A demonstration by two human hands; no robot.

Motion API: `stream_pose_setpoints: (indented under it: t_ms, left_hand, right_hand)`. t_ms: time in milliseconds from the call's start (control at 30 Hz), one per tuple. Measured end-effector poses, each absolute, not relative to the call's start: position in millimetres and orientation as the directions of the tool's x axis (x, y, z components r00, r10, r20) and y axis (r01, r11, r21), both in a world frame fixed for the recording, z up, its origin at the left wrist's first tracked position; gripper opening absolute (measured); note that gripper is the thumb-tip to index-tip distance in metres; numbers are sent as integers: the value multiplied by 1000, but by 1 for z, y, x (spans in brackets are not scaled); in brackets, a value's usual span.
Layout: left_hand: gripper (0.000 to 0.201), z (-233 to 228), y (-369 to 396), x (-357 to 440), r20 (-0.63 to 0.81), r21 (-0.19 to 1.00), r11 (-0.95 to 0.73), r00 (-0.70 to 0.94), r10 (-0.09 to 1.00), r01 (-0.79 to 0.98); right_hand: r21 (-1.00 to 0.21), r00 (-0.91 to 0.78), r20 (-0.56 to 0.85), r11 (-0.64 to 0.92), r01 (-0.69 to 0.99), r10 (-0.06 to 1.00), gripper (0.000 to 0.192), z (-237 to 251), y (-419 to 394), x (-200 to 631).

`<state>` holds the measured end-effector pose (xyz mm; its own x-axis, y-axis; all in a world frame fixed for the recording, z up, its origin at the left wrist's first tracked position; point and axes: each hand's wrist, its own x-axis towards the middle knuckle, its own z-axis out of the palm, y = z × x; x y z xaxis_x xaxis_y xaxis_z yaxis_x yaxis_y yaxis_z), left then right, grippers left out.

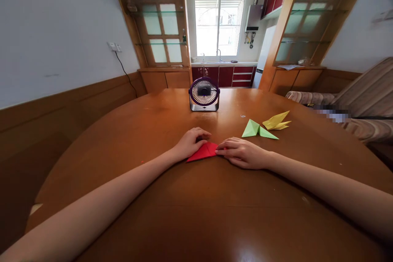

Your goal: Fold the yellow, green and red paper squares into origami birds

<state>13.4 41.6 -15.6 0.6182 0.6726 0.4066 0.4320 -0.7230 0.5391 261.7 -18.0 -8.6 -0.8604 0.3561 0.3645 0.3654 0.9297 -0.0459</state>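
A red piece of folded paper lies flat on the table between my hands, its pointed corner toward the lower left. My left hand rests over its upper left edge, thumb on the paper and fingers curved around the far side. At the right end, my right hand has its fingertips pinched on the paper and covers that corner. To the right and farther back stand a light green folded paper piece and a yellow folded paper piece, both with pointed flaps.
A small purple desk fan stands at the far middle of the brown wooden table. Beyond the right edge is a striped sofa. Wooden cabinets and a kitchen window are behind.
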Motion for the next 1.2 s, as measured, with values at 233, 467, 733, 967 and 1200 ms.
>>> stream_pose_setpoints:
  t_ms: [233, 467, 733, 967, 1200]
  left_hand:
    - [28, -7, 23, 18, 351, 16, -849, 792, 499, 528]
    - [48, -15, 7, 20, 183, 73, -812, 792, 582, 579]
    - [55, -17, 15, 15, 38, 170, -791, 798, 601, 588]
    - [54, -22, 15, 13, 77, 155, -799, 799, 596, 581]
    - [55, -18, 12, 13, 58, 156, -787, 789, 611, 598]
  right_hand:
    - [-12, -872, 358, 935, 354, 334, 37, -8, -18, 261]
    - [-7, -880, 334, 934, 357, 339, 37, -7, -17, 260]
    - [32, -895, 304, 936, 351, 326, 42, -1, -22, 258]
    - [174, -912, 304, 926, 336, 274, 37, 2, -23, 257]
    - [234, -920, 311, 919, 317, 238, 25, 3, -18, 271]
